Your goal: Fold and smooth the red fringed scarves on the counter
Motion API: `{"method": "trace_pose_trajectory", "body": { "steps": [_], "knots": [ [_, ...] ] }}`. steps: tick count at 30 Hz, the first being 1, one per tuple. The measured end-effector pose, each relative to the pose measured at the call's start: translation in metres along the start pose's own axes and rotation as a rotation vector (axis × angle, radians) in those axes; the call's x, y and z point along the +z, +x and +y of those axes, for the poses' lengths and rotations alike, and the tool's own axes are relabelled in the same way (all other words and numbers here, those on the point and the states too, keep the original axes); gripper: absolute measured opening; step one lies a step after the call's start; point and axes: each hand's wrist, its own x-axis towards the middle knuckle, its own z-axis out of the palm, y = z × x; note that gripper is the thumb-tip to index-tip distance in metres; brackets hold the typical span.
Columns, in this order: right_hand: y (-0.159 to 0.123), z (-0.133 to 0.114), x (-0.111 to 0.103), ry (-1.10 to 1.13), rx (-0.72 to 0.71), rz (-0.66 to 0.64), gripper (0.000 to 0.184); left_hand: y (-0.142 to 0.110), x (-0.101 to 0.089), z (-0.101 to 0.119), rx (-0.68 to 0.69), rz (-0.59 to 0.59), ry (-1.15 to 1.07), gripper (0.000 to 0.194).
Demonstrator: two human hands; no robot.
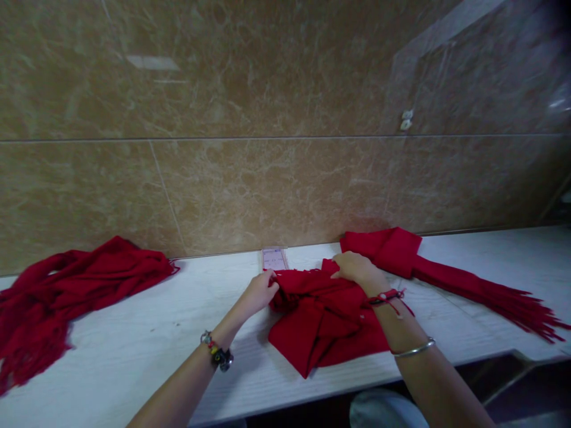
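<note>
A bunched red scarf (330,327) lies on the white table in front of me, its near corner pointing towards the table's front edge. At its upper left edge, my left hand (261,291) pinches the cloth between thumb and fingers. Over the upper right part rests my right hand (357,268), fingers bent down onto the fabric and closed on it. Part of the scarf is hidden beneath the right hand and forearm.
To the right lies a folded, knotted red scarf (388,252) with its fringe spread rightwards. Another loose red scarf (98,276) is heaped at the left. A small printed card (274,259) sits against the tiled wall (267,190). The white table (178,368) ends close to me.
</note>
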Motion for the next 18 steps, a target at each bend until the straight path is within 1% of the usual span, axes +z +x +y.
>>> {"method": "trace_pose_trajectory", "body": {
  "steps": [2, 4, 6, 7, 9, 10, 12, 15, 17, 18],
  "knots": [
    [0.000, -0.002, 0.006, -0.009, 0.038, -0.037, 0.029, -0.002, 0.010, 0.004, 0.016, -0.016, -0.042, 0.020],
    [0.002, -0.005, 0.011, 0.003, 0.025, -0.077, 0.026, -0.001, 0.013, 0.001, 0.016, -0.017, -0.063, 0.015],
    [0.007, -0.012, 0.015, 0.034, -0.011, -0.098, 0.023, 0.002, 0.009, -0.008, -0.017, 0.006, -0.070, 0.009],
    [0.010, -0.018, 0.016, 0.054, -0.031, -0.094, 0.023, 0.004, 0.004, -0.016, -0.047, 0.031, -0.071, 0.007],
    [0.016, -0.036, 0.018, 0.108, -0.073, -0.068, 0.022, 0.006, -0.012, -0.036, -0.130, 0.113, -0.073, 0.005],
    [0.018, -0.049, 0.020, 0.143, -0.096, -0.048, 0.022, 0.005, -0.022, -0.048, -0.178, 0.166, -0.075, 0.006],
    [0.021, -0.082, 0.022, 0.230, -0.162, 0.002, 0.022, 0.002, -0.046, -0.073, -0.286, 0.289, -0.089, 0.010],
    [0.024, -0.136, 0.025, 0.384, -0.314, 0.077, 0.024, -0.008, -0.082, -0.107, -0.422, 0.482, -0.156, 0.015],
    [0.027, -0.160, 0.024, 0.463, -0.376, 0.131, 0.028, -0.015, -0.098, -0.120, -0.453, 0.579, -0.256, 0.016],
    [0.029, -0.164, 0.021, 0.513, -0.396, 0.167, 0.029, -0.016, -0.103, -0.123, -0.446, 0.608, -0.321, 0.014]
  ]
}}
